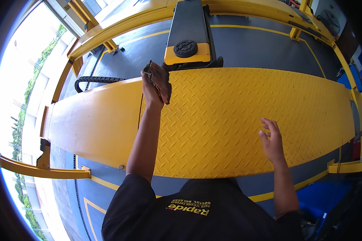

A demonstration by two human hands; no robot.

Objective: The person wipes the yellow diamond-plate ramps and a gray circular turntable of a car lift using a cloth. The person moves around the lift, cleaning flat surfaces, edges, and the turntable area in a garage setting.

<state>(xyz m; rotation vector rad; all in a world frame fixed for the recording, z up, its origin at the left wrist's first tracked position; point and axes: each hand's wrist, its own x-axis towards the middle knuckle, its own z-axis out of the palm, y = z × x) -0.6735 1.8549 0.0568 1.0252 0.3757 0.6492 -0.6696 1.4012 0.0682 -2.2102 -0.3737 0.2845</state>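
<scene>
My left hand [151, 89] is closed round a crumpled rag [160, 80], brownish red with a dark greenish edge. That arm reaches forward over the yellow platform [213, 120], close to the seam between its smooth left part and its raised diamond tread. My right hand [272, 141] is held above the tread on the right, fingers loosely curled and apart, with nothing in it. Whether the rag touches the metal I cannot tell.
Beyond the platform stands a dark jack beam [187, 24] with a yellow end and a round black pad [185, 48]. A black cable chain [98, 79] curves at the left. Yellow lift rails [124, 26] cross the back. A blue object [323, 197] lies at lower right.
</scene>
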